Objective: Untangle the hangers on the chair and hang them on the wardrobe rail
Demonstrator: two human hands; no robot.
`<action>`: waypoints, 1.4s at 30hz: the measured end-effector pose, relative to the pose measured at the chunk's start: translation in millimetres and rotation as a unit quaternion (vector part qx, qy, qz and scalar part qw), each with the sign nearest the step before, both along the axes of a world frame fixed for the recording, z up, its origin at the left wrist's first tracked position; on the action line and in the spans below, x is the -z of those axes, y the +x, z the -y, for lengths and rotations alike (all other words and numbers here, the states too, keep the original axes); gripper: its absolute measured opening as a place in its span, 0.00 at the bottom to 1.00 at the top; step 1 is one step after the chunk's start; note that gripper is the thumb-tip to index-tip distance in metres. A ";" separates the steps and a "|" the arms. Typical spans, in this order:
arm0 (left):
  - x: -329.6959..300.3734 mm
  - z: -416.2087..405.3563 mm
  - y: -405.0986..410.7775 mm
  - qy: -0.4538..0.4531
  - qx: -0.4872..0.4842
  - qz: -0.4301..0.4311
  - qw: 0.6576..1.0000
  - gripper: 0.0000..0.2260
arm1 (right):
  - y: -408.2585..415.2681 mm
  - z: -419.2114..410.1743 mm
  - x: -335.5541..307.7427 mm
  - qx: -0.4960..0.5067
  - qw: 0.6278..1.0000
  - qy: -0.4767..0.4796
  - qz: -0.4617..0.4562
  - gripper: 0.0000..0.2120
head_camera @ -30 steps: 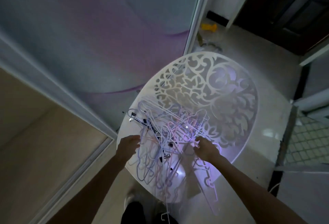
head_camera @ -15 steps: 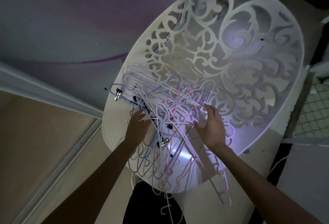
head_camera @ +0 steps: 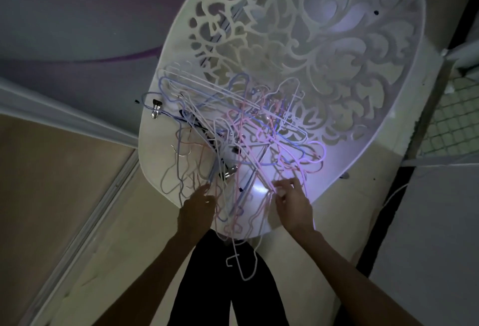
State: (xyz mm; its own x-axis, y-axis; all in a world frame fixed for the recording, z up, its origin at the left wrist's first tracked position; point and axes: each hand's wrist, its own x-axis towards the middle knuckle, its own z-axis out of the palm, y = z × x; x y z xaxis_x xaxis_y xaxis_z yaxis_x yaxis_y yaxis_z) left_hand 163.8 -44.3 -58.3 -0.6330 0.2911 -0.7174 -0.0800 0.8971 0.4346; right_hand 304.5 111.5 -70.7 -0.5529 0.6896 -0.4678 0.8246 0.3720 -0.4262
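Note:
A tangled heap of thin hangers (head_camera: 241, 129), pink, blue and white, lies on the seat of a white chair (head_camera: 404, 108) with a cut-out floral back. Some hangers spill over the seat's front edge, and a white one (head_camera: 243, 263) dangles below it. My left hand (head_camera: 198, 209) sits at the heap's near left edge with its fingertips among blue and white wires. My right hand (head_camera: 291, 201) is at the near right, with fingers and thumb pinching a pink hanger. No wardrobe rail shows in this view.
The open wardrobe's beige interior (head_camera: 51, 183) and sliding-door track (head_camera: 103, 204) lie to the left. A purple-grey door panel (head_camera: 77, 15) stands behind the chair. My dark trouser legs (head_camera: 228, 287) are below the seat. A tiled floor patch (head_camera: 456, 118) is at right.
The view has moved closer and lower onto the chair. Both hands have drawn back from the middle of the heap to its near edge, and the right hand now pinches a pink hanger.

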 end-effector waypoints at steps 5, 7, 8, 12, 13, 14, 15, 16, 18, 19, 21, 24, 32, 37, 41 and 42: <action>0.8 -4.7 13.0 0.090 -0.080 0.049 0.992 0.20 | 10.5 1.5 2.2 -0.028 0.999 0.007 -0.027 0.11; 3.4 -5.6 16.4 0.129 -0.101 0.067 0.984 0.19 | 12.2 5.1 5.6 0.022 0.997 -0.047 -0.062 0.08; 5.7 -5.5 17.2 0.139 -0.114 0.076 0.981 0.18 | 12.7 6.8 7.7 0.066 0.990 -0.089 -0.092 0.07; 6.8 -10.8 15.2 0.128 -0.118 0.106 0.979 0.17 | 5.0 3.5 0.9 0.175 0.949 -0.218 -0.146 0.09; 4.5 -13.9 13.5 0.122 -0.087 0.098 0.984 0.16 | 2.1 1.6 -2.8 0.169 0.949 -0.220 -0.150 0.09; 1.6 -17.7 12.0 0.123 -0.058 0.092 0.986 0.14 | 0.0 -0.2 -6.1 0.165 0.950 -0.215 -0.154 0.10; -1.9 -21.9 10.0 0.133 -0.035 0.086 0.987 0.13 | -2.5 -1.7 -10.1 0.164 0.952 -0.203 -0.157 0.11; -6.8 -26.0 7.6 0.138 -0.023 0.088 0.986 0.12 | -4.6 -3.5 -13.6 0.165 0.954 -0.190 -0.162 0.11; -19.0 -34.7 1.7 0.145 -0.018 0.103 0.984 0.07 | -7.4 -8.4 -18.0 0.157 0.964 -0.152 -0.150 0.11; -24.9 -38.0 -0.9 0.170 -0.038 0.122 0.977 0.05 | -8.1 -10.5 -20.0 0.151 0.970 -0.134 -0.134 0.10; -37.2 -44.5 -9.4 0.223 -0.100 0.172 0.954 0.08 | -11.8 -16.9 -24.7 0.144 0.979 -0.110 -0.098 0.11; -44.2 -45.7 -32.8 0.225 -0.106 0.105 0.963 0.06 | -17.5 -25.7 -33.5 0.093 0.992 -0.079 -0.045 0.11; -47.5 -32.9 -55.7 0.211 -0.029 -0.030 0.977 0.05 | 7.4 -34.9 -28.9 0.090 0.989 0.061 0.104 0.51; -37.8 -29.9 -56.9 0.166 -0.015 0.002 0.986 0.09 | 3.6 -35.5 -15.8 0.040 0.978 0.135 0.155 0.42; -40.6 -29.4 -55.6 0.172 -0.012 -0.004 0.985 0.16 | 0.6 -45.6 -45.1 0.021 0.985 0.148 0.087 0.40; -41.9 -29.3 -54.8 0.167 -0.022 -0.007 0.986 0.17 | 1.0 -48.4 -56.0 -0.006 0.981 0.167 0.097 0.41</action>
